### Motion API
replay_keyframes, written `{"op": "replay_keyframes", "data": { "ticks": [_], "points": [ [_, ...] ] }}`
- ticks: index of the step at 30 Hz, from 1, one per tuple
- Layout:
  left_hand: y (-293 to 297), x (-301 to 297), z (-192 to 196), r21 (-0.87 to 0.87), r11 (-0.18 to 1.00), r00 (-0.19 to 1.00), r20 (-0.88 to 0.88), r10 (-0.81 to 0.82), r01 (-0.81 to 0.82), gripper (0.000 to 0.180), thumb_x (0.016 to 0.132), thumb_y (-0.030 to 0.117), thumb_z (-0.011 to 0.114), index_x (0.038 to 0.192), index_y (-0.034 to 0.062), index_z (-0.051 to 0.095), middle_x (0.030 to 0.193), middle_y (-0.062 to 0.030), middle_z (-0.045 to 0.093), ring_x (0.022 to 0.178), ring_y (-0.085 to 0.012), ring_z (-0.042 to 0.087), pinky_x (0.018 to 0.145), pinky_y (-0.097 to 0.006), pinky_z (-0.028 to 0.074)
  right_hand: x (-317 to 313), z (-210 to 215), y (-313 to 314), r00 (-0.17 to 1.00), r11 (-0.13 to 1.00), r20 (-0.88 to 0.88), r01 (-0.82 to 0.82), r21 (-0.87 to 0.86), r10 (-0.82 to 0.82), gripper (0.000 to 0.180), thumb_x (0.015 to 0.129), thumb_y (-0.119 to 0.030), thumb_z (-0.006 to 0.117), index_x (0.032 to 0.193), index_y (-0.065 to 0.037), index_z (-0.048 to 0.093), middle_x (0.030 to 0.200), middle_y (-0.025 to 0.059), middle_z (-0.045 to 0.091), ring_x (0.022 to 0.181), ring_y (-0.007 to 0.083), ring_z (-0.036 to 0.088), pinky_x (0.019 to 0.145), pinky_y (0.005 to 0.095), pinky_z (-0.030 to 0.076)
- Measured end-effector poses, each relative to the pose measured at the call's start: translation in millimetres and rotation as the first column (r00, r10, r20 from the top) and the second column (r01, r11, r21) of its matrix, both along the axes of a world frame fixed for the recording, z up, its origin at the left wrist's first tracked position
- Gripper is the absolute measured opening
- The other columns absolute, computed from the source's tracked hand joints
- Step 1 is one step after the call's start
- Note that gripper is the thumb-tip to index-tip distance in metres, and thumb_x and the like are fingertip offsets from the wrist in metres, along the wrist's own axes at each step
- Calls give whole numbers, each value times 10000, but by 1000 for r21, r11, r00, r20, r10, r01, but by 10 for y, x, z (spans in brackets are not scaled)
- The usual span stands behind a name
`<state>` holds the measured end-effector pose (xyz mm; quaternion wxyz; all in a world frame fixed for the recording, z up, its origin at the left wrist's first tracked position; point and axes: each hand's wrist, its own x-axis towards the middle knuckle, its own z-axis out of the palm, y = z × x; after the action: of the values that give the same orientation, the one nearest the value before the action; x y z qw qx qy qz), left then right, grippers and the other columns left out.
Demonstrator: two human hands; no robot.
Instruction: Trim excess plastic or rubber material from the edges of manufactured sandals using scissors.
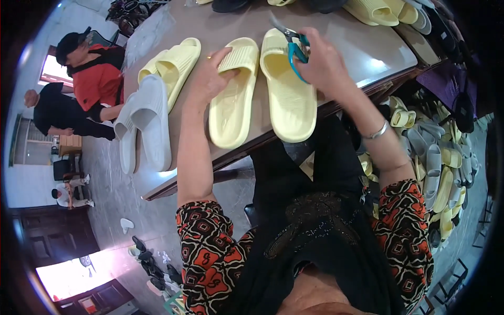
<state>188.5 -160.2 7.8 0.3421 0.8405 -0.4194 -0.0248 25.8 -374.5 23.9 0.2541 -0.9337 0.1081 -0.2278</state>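
Table [336, 37]: yellow slippers [262, 89] under both hands [212, 73], scissors [294, 47] right.

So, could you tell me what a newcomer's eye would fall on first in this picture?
Most striking is the pair of pale yellow slides lying side by side at the table's near edge, the left hand resting on the left one. The right hand holds teal-handled scissors over the right one. A heap of yellow and grey slides fills the floor to the right, and a white pair sits further left on the table.
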Motion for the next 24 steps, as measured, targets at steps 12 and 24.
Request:
{"op": "replay_keyframes", "data": {
  "ticks": [12, 24],
  "points": [
    [166, -384, 91, -15, 835, 827, 130, 547, -550, 476, 699, 160, 744, 1107, -17, 573, 1034, -149, 571, 933, -273, 566, 862, -332, 439, -329, -474, 298, 899, 893, 400, -22, 450, -180, 518, 784, -154, 690, 1217, -7, 447, 919, 125, 635, 787, 215, 635, 684, 342, 508],
    [146, -1267, 142, -14, 877, 874, -79, 479, -481, 374, 750, 212, 716, 1020, -17, 595, 989, -151, 598, 962, -286, 554, 860, -357, 425, -269, -246, -309, 950, 686, 222, -12, 728, -219, 434, 799, -149, 712, 1177, -32, 531, 831, 14, 626, 752, 64, 544, 653, 196, 430]
  ]
}}
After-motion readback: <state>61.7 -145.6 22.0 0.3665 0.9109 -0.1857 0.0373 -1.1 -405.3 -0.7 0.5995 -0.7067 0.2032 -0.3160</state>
